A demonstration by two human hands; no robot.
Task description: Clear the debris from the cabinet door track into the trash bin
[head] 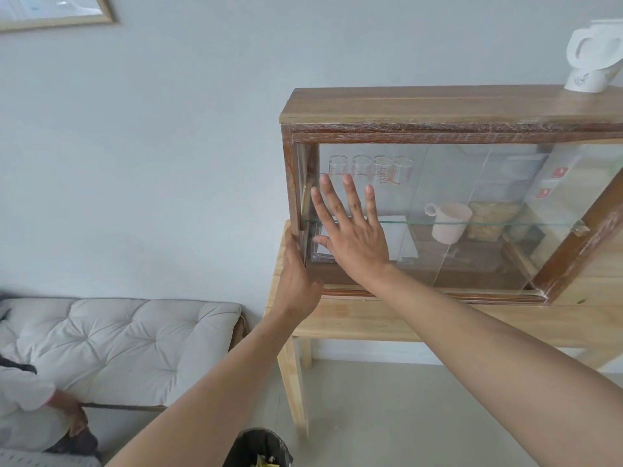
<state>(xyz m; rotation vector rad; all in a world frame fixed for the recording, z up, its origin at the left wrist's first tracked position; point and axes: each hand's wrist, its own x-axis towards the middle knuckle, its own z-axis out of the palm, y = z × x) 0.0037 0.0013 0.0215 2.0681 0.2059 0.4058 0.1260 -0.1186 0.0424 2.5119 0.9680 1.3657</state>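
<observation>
A wooden cabinet (421, 107) with sliding glass doors (448, 197) stands on a light wooden table (387, 320). My right hand (352, 232) lies flat against the left glass pane, fingers spread. My left hand (298, 278) grips the cabinet's left front corner post near its base. The bottom door track (438, 293) runs along the cabinet's lower front edge; I cannot make out any debris in it. A black-lined trash bin (259, 448) with scraps inside sits on the floor at the bottom edge, below my left arm.
Inside the cabinet are glass beakers (371, 168), a pale mug (450, 222) and a bag of snacks (488, 219). A white pitcher (591, 55) stands on top. A tufted white bench (114, 345) is at left, with a seated person (37, 409) at the lower left.
</observation>
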